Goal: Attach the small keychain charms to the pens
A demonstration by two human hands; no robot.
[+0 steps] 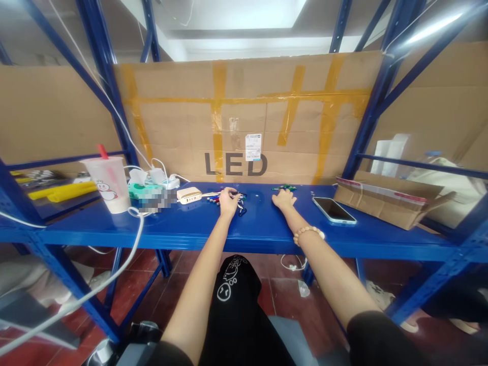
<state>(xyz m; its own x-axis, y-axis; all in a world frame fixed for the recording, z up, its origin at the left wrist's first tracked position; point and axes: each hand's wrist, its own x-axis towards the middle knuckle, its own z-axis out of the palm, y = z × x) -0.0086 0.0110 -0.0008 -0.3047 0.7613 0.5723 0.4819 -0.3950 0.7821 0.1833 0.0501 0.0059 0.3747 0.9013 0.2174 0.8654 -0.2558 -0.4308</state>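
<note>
Blue steel shelf [267, 229] | left hand [229, 201]: fingers curled over metal keychains [241, 203], grip unconfirmed | right hand [284, 200]: fingers half curled, nothing held, near green keychain [284, 187] | phone [334, 210] within reach

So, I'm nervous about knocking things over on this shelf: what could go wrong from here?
The small clips by your left hand lie loose on the blue steel shelf and could scatter if brushed. The phone lies close to your right hand, so a sideways sweep might knock it. The plastic cup stands near white plugs; if it tipped, any liquid inside could reach them.
</note>
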